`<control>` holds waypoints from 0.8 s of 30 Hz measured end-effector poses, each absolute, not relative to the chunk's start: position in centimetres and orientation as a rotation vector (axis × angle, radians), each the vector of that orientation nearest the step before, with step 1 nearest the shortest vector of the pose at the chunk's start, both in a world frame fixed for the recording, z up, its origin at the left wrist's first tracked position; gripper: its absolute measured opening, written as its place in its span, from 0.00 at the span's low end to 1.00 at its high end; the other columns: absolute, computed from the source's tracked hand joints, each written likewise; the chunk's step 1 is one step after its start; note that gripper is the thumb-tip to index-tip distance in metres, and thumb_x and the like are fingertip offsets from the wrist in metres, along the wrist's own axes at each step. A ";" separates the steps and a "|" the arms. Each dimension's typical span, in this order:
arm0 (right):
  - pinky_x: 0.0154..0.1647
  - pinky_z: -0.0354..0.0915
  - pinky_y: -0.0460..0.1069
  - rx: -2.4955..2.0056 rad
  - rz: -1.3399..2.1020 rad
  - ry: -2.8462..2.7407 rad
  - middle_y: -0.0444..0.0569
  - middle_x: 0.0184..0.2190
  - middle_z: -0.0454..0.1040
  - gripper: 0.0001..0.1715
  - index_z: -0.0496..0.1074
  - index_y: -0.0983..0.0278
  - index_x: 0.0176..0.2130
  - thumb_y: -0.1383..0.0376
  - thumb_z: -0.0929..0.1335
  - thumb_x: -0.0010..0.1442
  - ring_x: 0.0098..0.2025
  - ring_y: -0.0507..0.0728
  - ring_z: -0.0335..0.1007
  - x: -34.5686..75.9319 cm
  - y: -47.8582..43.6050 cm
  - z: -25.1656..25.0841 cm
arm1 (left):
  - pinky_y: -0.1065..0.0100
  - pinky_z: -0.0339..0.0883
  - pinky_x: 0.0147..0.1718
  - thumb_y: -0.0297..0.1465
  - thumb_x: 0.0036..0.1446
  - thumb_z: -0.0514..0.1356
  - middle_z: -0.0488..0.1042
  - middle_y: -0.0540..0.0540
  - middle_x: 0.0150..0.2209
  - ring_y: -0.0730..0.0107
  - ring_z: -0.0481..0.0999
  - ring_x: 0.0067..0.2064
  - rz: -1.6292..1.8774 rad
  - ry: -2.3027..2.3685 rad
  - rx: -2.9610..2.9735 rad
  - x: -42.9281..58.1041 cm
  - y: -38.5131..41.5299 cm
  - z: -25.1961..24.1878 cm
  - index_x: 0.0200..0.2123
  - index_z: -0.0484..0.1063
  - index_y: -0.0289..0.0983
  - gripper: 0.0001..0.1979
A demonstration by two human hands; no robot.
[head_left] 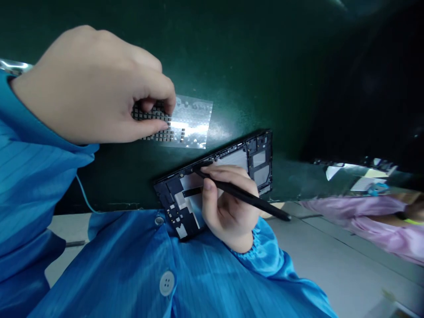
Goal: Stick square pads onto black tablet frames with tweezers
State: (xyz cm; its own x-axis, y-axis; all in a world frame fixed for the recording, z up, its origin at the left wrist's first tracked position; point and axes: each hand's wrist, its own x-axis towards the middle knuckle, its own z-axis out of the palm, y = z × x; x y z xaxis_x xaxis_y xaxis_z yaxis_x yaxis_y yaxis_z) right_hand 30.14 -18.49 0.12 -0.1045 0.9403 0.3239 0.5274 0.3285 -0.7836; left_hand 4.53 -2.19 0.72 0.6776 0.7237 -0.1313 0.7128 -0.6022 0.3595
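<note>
My left hand (102,84) is over a clear plastic sheet (195,121), its fingers curled and the thumb and index fingertips on the sheet. Rows of small dark square pads (154,115) cover the part under my fingers; a short row sits apart toward the right. A black, slim, pen-like tool (245,196) is gripped in my right hand (232,205), its tip over the upper edge of an opened phone frame (260,143). That frame lies tilted at the table's near edge, partly hidden by my right hand, and overhangs toward my body.
The dark green table (251,53) spreads beyond both hands. A large black object (371,88) stands at the right. Below it are papers (367,183) and a person's pink sleeve (361,221). A shiny strip (15,66) shows at the far left.
</note>
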 end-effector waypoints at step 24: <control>0.48 0.83 0.51 -1.113 1.275 -1.635 0.44 0.41 0.85 0.10 0.79 0.58 0.45 0.55 0.75 0.72 0.41 0.54 0.84 31.1 -7.5 0.3 | 0.50 0.73 0.52 0.59 0.68 0.33 0.72 0.48 0.41 0.57 0.80 0.47 -0.034 1.156 2.519 5.2 -2.1 1.7 0.50 0.82 0.44 0.43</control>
State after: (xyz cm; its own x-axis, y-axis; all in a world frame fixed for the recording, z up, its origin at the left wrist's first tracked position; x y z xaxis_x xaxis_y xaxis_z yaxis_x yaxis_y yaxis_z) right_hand 31.07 -7.47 0.28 -0.3234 0.9446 0.0561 0.1758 0.1182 -0.9773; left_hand 5.23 -2.09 1.72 0.6638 0.7277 -0.1724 0.7367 -0.5965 0.3185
